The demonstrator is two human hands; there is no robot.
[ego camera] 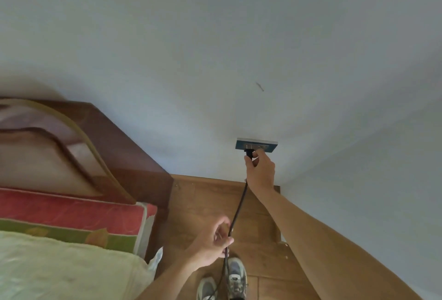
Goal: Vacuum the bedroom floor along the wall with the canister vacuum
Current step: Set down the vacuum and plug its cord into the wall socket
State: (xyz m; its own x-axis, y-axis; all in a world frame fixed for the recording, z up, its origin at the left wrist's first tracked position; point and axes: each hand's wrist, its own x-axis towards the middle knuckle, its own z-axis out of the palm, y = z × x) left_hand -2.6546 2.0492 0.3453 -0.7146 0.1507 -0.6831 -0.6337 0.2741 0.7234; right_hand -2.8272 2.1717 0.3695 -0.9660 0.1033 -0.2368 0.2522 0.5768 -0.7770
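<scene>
A black plug (248,153) sits in the left socket of a dark blue wall outlet (267,146) low on the white wall. My right hand (261,171) pinches the plug at the outlet. From it a black power cord (240,204) runs down toward me. My left hand (213,242) is closed around the cord lower down, above my shoes. The canister vacuum itself is out of view.
A wooden bed with a dark headboard (112,142), a red and green mattress (71,216) and a cream blanket (59,268) fills the left side. A narrow strip of wood floor (203,204) lies between bed and wall. My two grey shoes (235,275) stand on it.
</scene>
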